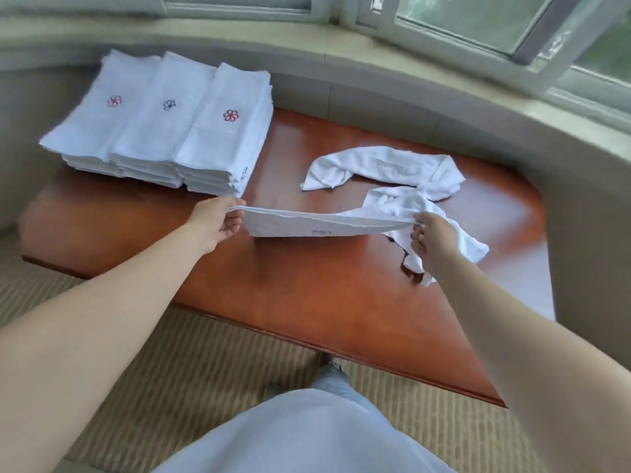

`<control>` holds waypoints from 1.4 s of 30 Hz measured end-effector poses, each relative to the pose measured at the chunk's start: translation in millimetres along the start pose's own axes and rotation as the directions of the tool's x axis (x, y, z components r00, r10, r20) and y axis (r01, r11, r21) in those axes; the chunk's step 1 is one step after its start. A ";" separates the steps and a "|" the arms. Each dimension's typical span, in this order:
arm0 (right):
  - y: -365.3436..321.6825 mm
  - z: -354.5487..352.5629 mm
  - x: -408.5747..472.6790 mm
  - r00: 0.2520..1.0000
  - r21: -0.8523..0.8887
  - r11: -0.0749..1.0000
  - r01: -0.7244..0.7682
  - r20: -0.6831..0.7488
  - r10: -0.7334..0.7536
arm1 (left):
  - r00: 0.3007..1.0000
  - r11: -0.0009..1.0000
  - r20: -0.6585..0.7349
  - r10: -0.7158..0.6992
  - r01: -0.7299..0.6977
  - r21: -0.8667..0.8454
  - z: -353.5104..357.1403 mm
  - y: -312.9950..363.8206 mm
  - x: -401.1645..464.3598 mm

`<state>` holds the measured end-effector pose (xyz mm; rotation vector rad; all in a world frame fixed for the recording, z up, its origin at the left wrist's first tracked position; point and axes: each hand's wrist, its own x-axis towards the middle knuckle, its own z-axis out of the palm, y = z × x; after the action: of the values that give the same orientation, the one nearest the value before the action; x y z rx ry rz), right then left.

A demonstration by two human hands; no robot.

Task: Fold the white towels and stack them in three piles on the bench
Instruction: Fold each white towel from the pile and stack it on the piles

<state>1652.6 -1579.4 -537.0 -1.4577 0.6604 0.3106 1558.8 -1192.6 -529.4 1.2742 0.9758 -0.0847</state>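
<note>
A white towel (317,224) hangs stretched between my hands just above the red-brown bench (307,291). My left hand (215,223) pinches its left end, and my right hand (432,242) pinches its right end. Three piles of folded white towels stand side by side at the bench's far left: the left pile (92,121), the middle pile (153,128) and the right pile (222,138), each topped by a small embroidered mark. Two unfolded towels lie crumpled on the right: one (386,165) farther back, another (467,240) partly behind my right hand.
A grey stone ledge (341,63) curves behind the bench under a window (478,25). Striped beige carpet (191,363) covers the floor in front. My legs in light clothing (307,435) stand at the bench's near edge.
</note>
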 end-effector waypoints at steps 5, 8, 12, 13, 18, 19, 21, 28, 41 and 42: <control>-80.0 18.3 -40.7 0.990 0.291 0.947 0.136 -0.018 -0.137 | 0.979 0.945 0.088 0.182 -0.149 -0.292 -0.1 72.7 -43.0; -99.5 30.4 -48.6 0.992 0.306 0.944 0.120 0.002 -0.126 | 0.977 0.939 0.076 0.200 -0.170 -0.299 -0.6 88.9 -53.7; -92.4 35.2 -42.0 0.995 0.177 0.982 0.068 0.062 -0.080 | 0.987 0.968 0.024 0.161 -0.153 -0.196 -1.0 78.4 -49.9; -91.3 36.1 -40.5 0.993 0.175 0.982 0.074 0.074 -0.088 | 0.986 0.965 0.015 0.169 -0.162 -0.205 -1.7 77.8 -48.1; -96.2 36.9 -39.2 0.976 0.251 0.956 0.152 0.117 -0.186 | 0.970 0.933 -0.005 0.241 -0.234 -0.273 -5.3 91.2 -46.0; -96.5 35.5 -40.1 0.971 0.253 0.952 0.170 0.124 -0.206 | 0.967 0.932 -0.007 0.255 -0.247 -0.265 -6.3 91.4 -47.2; -91.4 30.4 -40.7 0.967 0.230 0.954 0.193 0.120 -0.225 | 0.966 0.943 -0.015 0.260 -0.257 -0.211 -8.5 85.3 -52.1; 35.4 -18.0 -17.6 0.994 -0.290 0.952 0.094 0.083 -0.073 | 0.998 0.973 0.043 0.044 -0.052 0.224 -23.8 -40.4 -46.3; 150.1 -84.7 -16.4 0.954 -0.907 0.401 0.130 0.225 0.199 | 0.953 0.717 0.155 -0.262 0.085 0.692 -66.3 -180.2 -35.1; 142.8 -80.8 -11.3 0.955 -0.894 0.419 0.160 0.247 0.163 | 0.957 0.736 0.156 -0.243 0.078 0.672 -65.0 -174.7 -30.9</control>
<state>1543.7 -1639.6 -644.5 -2.4035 0.1826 1.0065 1406.9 -1213.1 -639.7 1.7741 0.8721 -0.7686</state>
